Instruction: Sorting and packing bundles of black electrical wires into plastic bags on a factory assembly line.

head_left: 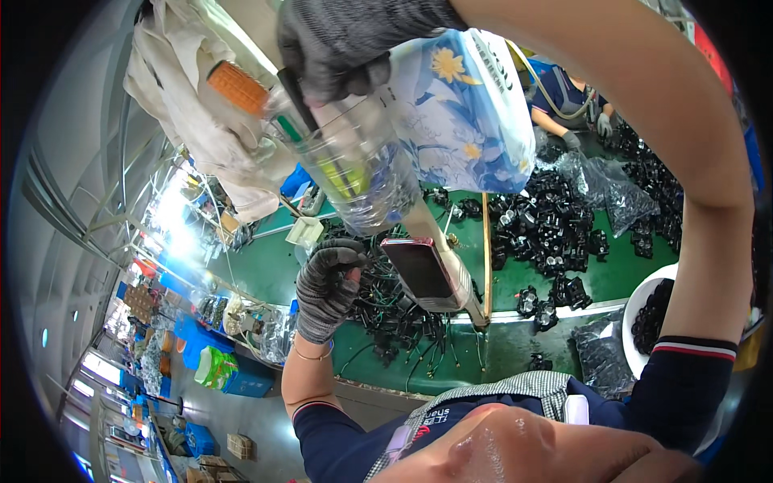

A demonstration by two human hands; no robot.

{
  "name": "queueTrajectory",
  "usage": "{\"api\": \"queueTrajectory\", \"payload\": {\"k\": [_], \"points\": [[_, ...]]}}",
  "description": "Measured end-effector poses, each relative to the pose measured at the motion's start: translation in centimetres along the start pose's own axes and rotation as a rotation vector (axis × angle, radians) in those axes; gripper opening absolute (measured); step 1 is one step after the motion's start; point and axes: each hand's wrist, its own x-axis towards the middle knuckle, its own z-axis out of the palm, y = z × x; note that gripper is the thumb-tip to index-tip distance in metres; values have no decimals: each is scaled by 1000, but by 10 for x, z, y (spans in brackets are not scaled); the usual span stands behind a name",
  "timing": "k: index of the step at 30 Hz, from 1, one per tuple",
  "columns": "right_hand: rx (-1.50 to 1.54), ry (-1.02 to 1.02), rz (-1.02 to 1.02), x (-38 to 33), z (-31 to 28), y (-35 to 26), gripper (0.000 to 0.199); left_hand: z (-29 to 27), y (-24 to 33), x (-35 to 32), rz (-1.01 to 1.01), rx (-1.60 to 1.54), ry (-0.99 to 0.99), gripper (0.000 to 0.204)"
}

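My right hand (pixel 342 52), in a grey knit glove, reaches up to the rim of a clear plastic cup (pixel 378 181). Its fingers are curled by the dark stick-like handle (pixel 298 101) of a tool in the cup; their grip is partly hidden. An orange ribbed handle (pixel 238 87) and a yellow-green thing (pixel 346 175) also show at the cup. Lower down, my gloved left hand (pixel 328 290) is closed, a bare fingertip showing; anything inside it is hidden. Beside it lies a heap of black cables (pixel 394 298) on the green table (pixel 362 358).
A phone (pixel 419 272) leans on a post below the cup. Behind hangs a flowered bag (pixel 459 113); white cloth (pixel 209 105) hangs left. Beyond a wooden strip (pixel 486 258) lie piled black parts (pixel 547 217). A white bucket (pixel 636 322) stands right. A co-worker's gloved hand (pixel 604 125) is far right.
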Motion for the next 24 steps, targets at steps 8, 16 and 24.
{"api": "queueTrajectory", "payload": {"k": [8, 16, 24], "points": [[62, 309, -191, -40, 55, 29, 18, 4, -11, 3, 18, 97, -29, 23], [408, 741, -234, -105, 172, 70, 23, 16, -33, -15, -225, 11, 28, 35], [697, 480, 51, -99, 296, 59, 27, 19, -56, -9, -330, -313, 25, 51]]}}
